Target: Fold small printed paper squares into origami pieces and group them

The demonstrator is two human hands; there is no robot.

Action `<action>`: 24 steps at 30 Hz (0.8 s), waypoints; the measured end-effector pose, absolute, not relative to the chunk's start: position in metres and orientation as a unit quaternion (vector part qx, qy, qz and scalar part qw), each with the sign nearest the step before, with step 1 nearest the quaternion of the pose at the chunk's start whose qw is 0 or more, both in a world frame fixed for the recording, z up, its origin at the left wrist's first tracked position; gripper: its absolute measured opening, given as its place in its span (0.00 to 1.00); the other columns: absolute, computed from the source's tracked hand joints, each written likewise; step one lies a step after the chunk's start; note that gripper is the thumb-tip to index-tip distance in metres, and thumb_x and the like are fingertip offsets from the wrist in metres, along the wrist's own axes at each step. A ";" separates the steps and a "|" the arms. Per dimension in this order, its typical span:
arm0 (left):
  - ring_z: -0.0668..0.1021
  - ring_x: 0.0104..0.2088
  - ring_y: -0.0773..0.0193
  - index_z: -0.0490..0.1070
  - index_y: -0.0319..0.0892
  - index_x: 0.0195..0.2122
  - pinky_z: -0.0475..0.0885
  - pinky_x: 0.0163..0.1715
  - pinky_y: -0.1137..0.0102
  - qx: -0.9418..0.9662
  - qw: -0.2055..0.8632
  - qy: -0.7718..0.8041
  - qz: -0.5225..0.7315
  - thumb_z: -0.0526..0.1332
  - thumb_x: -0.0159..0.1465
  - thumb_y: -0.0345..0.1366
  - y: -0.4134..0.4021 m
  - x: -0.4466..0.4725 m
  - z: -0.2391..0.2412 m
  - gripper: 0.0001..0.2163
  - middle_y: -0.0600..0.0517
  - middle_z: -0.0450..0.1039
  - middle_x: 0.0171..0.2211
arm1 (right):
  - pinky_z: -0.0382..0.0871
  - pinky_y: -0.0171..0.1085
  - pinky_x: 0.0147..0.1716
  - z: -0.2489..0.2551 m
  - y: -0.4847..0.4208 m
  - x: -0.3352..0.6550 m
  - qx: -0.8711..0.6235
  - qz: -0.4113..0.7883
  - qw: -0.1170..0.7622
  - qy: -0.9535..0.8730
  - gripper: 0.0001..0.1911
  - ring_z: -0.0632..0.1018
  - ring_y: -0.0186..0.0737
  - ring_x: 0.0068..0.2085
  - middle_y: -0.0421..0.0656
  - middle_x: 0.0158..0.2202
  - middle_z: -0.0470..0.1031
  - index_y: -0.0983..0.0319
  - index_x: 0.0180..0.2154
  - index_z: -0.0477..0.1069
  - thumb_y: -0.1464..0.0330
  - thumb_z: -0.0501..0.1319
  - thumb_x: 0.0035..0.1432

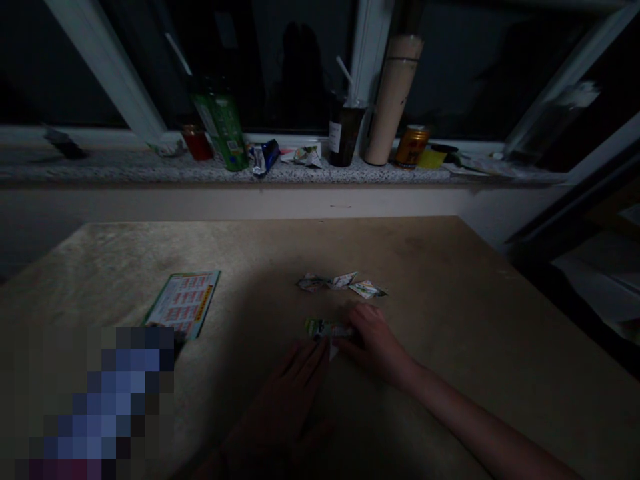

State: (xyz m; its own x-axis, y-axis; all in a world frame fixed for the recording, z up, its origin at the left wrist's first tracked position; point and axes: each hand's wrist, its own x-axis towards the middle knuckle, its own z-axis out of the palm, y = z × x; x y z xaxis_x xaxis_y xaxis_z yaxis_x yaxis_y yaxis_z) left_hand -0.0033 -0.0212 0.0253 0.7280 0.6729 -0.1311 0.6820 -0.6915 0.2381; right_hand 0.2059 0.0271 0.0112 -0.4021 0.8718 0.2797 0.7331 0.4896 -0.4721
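Note:
A small green-and-white printed paper piece (323,328) with a folded look lies on the table in front of me. My left hand (293,383) rests flat and low over its near edge, fingers stretched out. At the paper's right end is my right hand (373,337), its fingers curled and the thumb drawn in, gripping that end. A white corner of the paper shows between the two hands. Just beyond them lies a row of folded paper pieces (343,281), touched by neither hand. Dim light hides the finer folds.
A printed sheet (185,303) lies at left, beside a pixelated area. Along the windowsill (295,175) stand a green bottle (225,130), a dark cup with a straw (345,137), a tall beige flask (393,100) and a gold can (413,147).

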 end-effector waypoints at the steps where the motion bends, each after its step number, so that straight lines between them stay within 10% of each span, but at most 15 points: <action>1: 0.49 0.63 0.52 0.38 0.37 0.65 0.47 0.61 0.57 0.920 0.137 0.367 -0.017 0.55 0.61 0.45 -0.021 -0.003 0.024 0.36 0.45 0.41 0.65 | 0.60 0.39 0.37 0.010 0.028 0.205 -0.489 0.123 0.239 -0.830 0.08 0.68 0.42 0.38 0.43 0.35 0.68 0.61 0.32 0.65 0.64 0.61 0.56; 24: 0.47 0.64 0.52 0.37 0.39 0.65 0.46 0.60 0.56 0.923 0.133 0.362 -0.007 0.55 0.61 0.44 -0.022 -0.003 0.017 0.36 0.46 0.36 0.66 | 0.58 0.43 0.42 -0.004 0.032 0.193 -0.521 -0.008 0.155 -0.839 0.05 0.68 0.44 0.40 0.45 0.37 0.70 0.62 0.34 0.69 0.67 0.58 0.59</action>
